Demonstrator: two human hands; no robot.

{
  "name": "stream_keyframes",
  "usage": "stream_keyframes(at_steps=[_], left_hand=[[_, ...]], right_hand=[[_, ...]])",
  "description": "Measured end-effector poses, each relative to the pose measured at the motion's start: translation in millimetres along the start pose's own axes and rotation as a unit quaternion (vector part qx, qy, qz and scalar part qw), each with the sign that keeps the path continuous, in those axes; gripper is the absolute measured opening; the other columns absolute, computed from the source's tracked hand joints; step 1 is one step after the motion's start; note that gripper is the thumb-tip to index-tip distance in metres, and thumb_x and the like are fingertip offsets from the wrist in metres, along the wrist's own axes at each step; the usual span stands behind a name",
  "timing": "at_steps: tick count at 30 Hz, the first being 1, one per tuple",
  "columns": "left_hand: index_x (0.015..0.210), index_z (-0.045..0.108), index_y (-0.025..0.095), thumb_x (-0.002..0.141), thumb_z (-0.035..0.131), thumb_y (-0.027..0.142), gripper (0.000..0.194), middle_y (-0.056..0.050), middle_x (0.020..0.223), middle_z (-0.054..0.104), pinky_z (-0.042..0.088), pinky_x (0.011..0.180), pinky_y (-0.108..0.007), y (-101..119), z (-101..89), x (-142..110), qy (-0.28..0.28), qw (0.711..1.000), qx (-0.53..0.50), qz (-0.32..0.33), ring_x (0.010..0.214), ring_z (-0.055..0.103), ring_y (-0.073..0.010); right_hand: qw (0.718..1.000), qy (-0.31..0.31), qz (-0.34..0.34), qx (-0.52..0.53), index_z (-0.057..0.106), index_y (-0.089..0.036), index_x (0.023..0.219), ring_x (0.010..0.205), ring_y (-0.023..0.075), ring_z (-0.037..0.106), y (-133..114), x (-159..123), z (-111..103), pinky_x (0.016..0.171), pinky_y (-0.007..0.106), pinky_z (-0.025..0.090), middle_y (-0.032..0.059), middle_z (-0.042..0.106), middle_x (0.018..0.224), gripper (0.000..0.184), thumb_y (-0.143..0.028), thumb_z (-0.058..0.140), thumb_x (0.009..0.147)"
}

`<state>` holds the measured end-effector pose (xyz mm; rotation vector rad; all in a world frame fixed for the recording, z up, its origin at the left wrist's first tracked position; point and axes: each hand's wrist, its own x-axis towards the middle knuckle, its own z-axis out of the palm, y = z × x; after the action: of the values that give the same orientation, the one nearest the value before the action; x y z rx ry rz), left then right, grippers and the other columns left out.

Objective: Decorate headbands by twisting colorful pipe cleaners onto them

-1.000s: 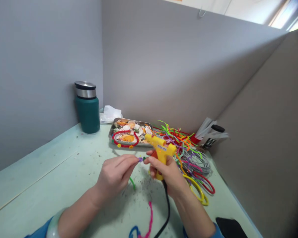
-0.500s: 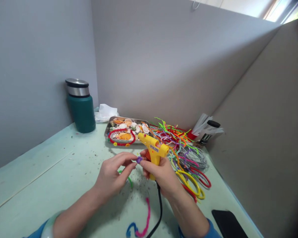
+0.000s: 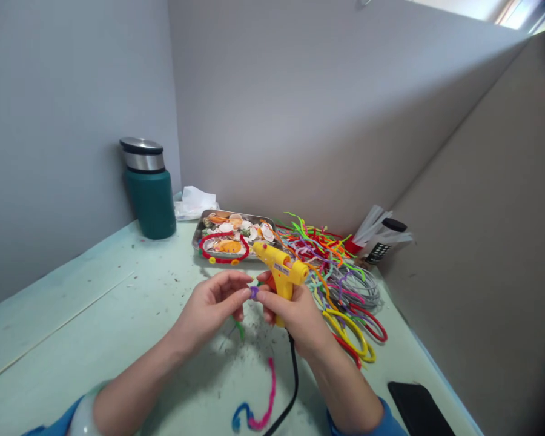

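My right hand [image 3: 295, 318] grips a yellow glue gun [image 3: 279, 272] by its handle, nozzle pointing left and away, black cord [image 3: 290, 381] trailing toward me. My left hand [image 3: 211, 309] pinches a small purple piece [image 3: 253, 292] on a green pipe cleaner [image 3: 239, 329]; the thumb of my right hand touches the same piece. Both hands hover just above the pale green table [image 3: 95, 321].
A metal tray of shells [image 3: 234, 233] with a red loop [image 3: 222, 249] lies behind the hands. A pile of coloured pipe cleaners [image 3: 340, 278] spreads to the right. A green flask [image 3: 148, 188], tissue [image 3: 193, 201], pink-and-blue pipe cleaner [image 3: 257, 412] and dark phone [image 3: 418, 409] are around.
My hands have stayed together with the purple piece between them, drifting slightly left. The view shifted a little; nothing was picked up or let go.
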<state>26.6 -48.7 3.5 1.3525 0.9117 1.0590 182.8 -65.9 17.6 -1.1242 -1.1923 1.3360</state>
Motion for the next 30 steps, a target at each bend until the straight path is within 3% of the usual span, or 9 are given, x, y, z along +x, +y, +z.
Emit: stream_keyframes(at_steps=[6,18,26,30], left_hand=[[0.091,0.064,0.015,0.074,0.062,0.026,0.02,-0.001,0.068,0.063,0.047,0.055,-0.023,1.2,0.9,-1.3,-0.003,0.993,0.087,0.076,0.058,0.057,-0.0121],[0.082,0.063,0.015,0.079,0.058,0.032,0.018,0.002,0.055,0.06,0.045,0.054,-0.021,-3.4,0.7,-2.2,0.003,0.996,0.08,0.033,0.052,0.057,-0.0111],[0.081,0.061,0.015,0.083,0.052,0.031,0.019,-0.002,0.066,0.063,0.045,0.051,-0.021,-3.4,0.2,-2.0,-0.033,0.989,0.126,0.075,0.054,0.058,-0.0112],[0.08,0.063,0.016,0.083,0.051,0.028,0.018,-0.002,0.064,0.063,0.044,0.052,-0.02,-2.3,-1.0,-4.0,-0.032,0.973,0.195,0.122,0.054,0.058,-0.0108]], right_hand=[[1.0,0.006,0.008,0.014,0.058,-0.015,0.095,0.043,0.006,0.044,-1.9,-1.3,-0.1,0.042,0.017,0.034,-0.0061,0.05,0.053,0.034,-0.033,0.069,0.068],[0.998,0.012,-0.051,0.041,0.054,-0.017,0.096,0.049,0.0066,0.047,0.4,-0.7,0.9,0.045,0.019,0.038,-0.0029,0.055,0.068,0.031,-0.024,0.066,0.069],[0.997,0.014,0.006,0.071,0.055,-0.016,0.094,0.055,0.0122,0.059,-1.8,-2.1,5.0,0.052,0.025,0.052,-0.0032,0.058,0.065,0.034,-0.023,0.07,0.064],[0.997,0.027,0.029,0.07,0.055,-0.015,0.094,0.053,0.0117,0.061,-3.4,-2.6,6.5,0.056,0.025,0.053,-0.0042,0.057,0.061,0.035,-0.022,0.07,0.063]])
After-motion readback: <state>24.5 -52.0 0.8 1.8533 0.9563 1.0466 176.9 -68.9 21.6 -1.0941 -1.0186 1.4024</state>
